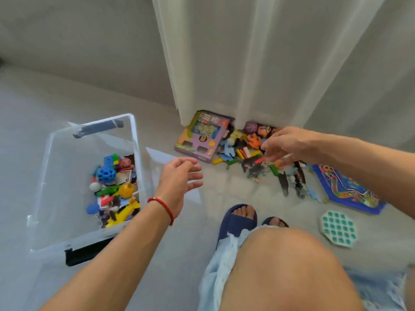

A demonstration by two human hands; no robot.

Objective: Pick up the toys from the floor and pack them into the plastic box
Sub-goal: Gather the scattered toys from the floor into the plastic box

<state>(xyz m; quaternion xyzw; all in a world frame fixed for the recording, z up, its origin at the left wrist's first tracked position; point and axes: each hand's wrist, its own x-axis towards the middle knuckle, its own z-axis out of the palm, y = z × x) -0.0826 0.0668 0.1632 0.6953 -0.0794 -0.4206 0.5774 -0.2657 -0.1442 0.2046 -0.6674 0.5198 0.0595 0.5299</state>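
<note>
While your right hand hangs over the toy pile, its fingers are loosely spread and blurred, so whether they pinch anything cannot be told; your left hand hovers relaxed and holding nothing, just right of the plastic box, a red bracelet on its wrist; the pile lies well right of the box, against the curtain; a purple game box sits between box and pile; more toys fill the box's right side.
</note>
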